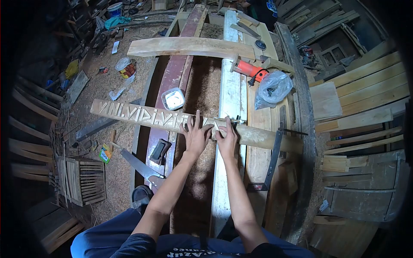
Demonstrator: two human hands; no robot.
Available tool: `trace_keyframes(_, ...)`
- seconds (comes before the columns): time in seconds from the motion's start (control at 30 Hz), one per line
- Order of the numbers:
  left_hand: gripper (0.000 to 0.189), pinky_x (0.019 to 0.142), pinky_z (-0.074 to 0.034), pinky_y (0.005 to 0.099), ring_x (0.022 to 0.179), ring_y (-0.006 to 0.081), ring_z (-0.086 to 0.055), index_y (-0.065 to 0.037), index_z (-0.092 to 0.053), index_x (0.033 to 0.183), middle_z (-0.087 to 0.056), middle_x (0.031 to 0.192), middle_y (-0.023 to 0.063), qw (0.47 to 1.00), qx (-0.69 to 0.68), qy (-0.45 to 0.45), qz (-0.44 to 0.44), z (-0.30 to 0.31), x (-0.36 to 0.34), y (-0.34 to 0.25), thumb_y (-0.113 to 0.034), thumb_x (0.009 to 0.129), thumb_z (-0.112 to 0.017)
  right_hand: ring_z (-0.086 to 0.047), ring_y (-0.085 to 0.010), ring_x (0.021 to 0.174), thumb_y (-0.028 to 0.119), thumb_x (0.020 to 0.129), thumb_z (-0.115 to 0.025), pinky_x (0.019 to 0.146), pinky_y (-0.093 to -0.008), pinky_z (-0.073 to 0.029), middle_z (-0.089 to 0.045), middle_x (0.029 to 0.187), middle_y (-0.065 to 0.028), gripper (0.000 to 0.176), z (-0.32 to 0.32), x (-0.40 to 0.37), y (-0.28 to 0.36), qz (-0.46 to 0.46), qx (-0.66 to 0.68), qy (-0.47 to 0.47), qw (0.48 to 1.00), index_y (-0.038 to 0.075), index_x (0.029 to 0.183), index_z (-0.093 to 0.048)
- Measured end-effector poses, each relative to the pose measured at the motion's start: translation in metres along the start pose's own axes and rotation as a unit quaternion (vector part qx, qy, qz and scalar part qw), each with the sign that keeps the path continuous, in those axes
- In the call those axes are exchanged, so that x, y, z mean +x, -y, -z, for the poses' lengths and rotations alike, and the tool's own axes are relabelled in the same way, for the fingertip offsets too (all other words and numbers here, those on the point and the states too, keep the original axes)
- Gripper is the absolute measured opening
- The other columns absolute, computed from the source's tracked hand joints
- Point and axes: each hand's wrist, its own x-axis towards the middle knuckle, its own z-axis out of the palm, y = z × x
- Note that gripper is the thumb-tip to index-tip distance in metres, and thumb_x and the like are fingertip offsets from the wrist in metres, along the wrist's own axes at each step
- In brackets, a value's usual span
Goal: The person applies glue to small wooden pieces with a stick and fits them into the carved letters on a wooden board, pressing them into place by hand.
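Note:
A long narrow wooden board [258,136] lies crosswise over the planks, with raised wooden letters [142,115] along its left part. My left hand [197,136] rests on the board with its fingers spread, partly hiding the last letters. Close beside it, my right hand [226,137] has thumb and forefinger bent around a small pale wooden piece [217,125] on the board's face. Its fingertips partly cover that piece. A white tub [173,99] with white contents stands just beyond the board, and a dark block-like tool [160,151] lies nearer me.
A handsaw [142,165] lies at lower left. Right of my hands are a metal square [275,157], a plastic bag [275,89] and an orange power tool [251,70]. A curved plank [189,46] spans the far side. A gap runs between the supporting planks.

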Motion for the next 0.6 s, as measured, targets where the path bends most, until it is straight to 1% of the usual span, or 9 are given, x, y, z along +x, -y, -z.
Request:
trace_keyframes(0.03, 0.026, 0.11, -0.012, 0.076, 0.148, 0.0438, -0.022, -0.032, -0.076, 0.116, -0.019, 0.168, 0.0109, 1.0, 0.0, -0.001, 0.0, 0.0, 0.001, -0.001, -0.032, 0.091, -0.068, -0.07, -0.0368, 0.096, -0.005, 0.079, -0.07, 0.085, -0.0444, -0.054, -0.071, 0.103, -0.0212, 0.083, -0.001, 0.0, 0.0, 0.0, 0.001, 0.0, 1.0, 0.005, 0.154, -0.036)
trace_keyframes(0.1, 0.025, 0.111, -0.015, 0.0724, 0.146, 0.0421, -0.023, -0.027, -0.077, 0.112, -0.022, 0.165, 0.0125, 1.0, -0.002, -0.02, -0.015, 0.0, 0.001, -0.003, -0.029, 0.088, -0.071, -0.07, -0.0373, 0.094, -0.005, 0.08, -0.07, 0.083, -0.0448, -0.054, -0.071, 0.102, -0.0208, 0.081, -0.003, 0.0, 0.003, 0.0, 0.0, -0.011, 1.0, 0.005, 0.154, -0.038)
trace_keyframes(0.13, 0.026, 0.112, -0.015, 0.0706, 0.146, 0.0414, -0.023, -0.025, -0.076, 0.113, -0.02, 0.166, 0.0135, 1.0, -0.009, -0.011, -0.008, 0.001, 0.0, -0.003, -0.027, 0.087, -0.071, -0.07, -0.0373, 0.094, -0.005, 0.08, -0.07, 0.083, -0.0448, -0.054, -0.071, 0.102, -0.0208, 0.081, -0.004, -0.001, 0.004, -0.002, 0.0, -0.011, 1.0, 0.005, 0.154, -0.038)
trace_keyframes(0.27, 0.029, 0.112, -0.016, 0.0668, 0.144, 0.0407, -0.025, -0.025, -0.074, 0.117, -0.019, 0.167, 0.0149, 0.998, -0.046, -0.037, -0.011, -0.007, -0.009, 0.004, -0.025, 0.089, -0.069, -0.07, -0.0369, 0.093, -0.005, 0.081, -0.07, 0.082, -0.0447, -0.054, -0.071, 0.102, -0.0206, 0.077, -0.004, -0.003, 0.005, -0.02, -0.002, -0.029, 0.999, 0.005, 0.152, -0.041)
trace_keyframes(0.33, 0.032, 0.112, -0.016, 0.0626, 0.142, 0.04, -0.027, -0.024, -0.072, 0.122, -0.019, 0.167, 0.0162, 0.989, -0.092, -0.112, -0.02, -0.007, -0.011, 0.007, -0.023, 0.09, -0.068, -0.07, -0.0365, 0.092, -0.006, 0.081, -0.069, 0.082, -0.0445, -0.054, -0.071, 0.102, -0.0205, 0.076, -0.005, -0.003, 0.007, -0.02, -0.004, -0.042, 0.999, 0.005, 0.151, -0.042)
trace_keyframes(0.4, 0.033, 0.112, -0.017, 0.0618, 0.142, 0.0398, -0.028, -0.023, -0.071, 0.123, -0.02, 0.167, 0.0159, 0.991, -0.076, -0.105, -0.031, -0.004, -0.015, 0.01, -0.023, 0.09, -0.067, -0.072, -0.0321, 0.091, -0.005, 0.081, -0.071, 0.082, -0.0417, -0.055, -0.072, 0.101, -0.0202, 0.074, -0.005, -0.004, 0.008, -0.045, -0.019, -0.043, 0.998, 0.003, 0.15, -0.044)
trace_keyframes(0.43, 0.035, 0.111, -0.017, 0.061, 0.141, 0.0396, -0.029, -0.023, -0.07, 0.125, -0.021, 0.166, 0.0157, 0.993, -0.061, -0.098, -0.039, -0.003, -0.016, 0.011, -0.022, 0.09, -0.067, -0.072, -0.0321, 0.091, -0.005, 0.081, -0.071, 0.082, -0.0417, -0.055, -0.072, 0.101, -0.0202, 0.074, -0.007, -0.004, 0.008, -0.047, -0.019, -0.04, 0.998, 0.003, 0.15, -0.044)
trace_keyframes(0.5, 0.035, 0.111, -0.017, 0.0616, 0.141, 0.0394, -0.029, -0.024, -0.07, 0.124, -0.021, 0.167, 0.0147, 0.993, -0.046, -0.099, -0.051, -0.005, -0.016, 0.012, -0.022, 0.089, -0.068, -0.071, -0.0332, 0.092, -0.004, 0.083, -0.07, 0.082, -0.0422, -0.054, -0.071, 0.102, -0.0203, 0.072, -0.008, -0.002, 0.008, -0.022, -0.06, -0.071, 0.995, 0.003, 0.15, -0.043)
trace_keyframes(0.6, 0.036, 0.112, -0.017, 0.0623, 0.141, 0.0393, -0.029, -0.024, -0.071, 0.123, -0.02, 0.167, 0.0137, 0.995, -0.036, -0.073, -0.051, -0.008, -0.019, 0.01, -0.022, 0.088, -0.068, -0.071, -0.0345, 0.093, -0.002, 0.084, -0.069, 0.083, -0.0428, -0.054, -0.071, 0.102, -0.0204, 0.071, -0.009, -0.001, 0.008, -0.014, -0.052, -0.076, 0.996, 0.003, 0.15, -0.043)
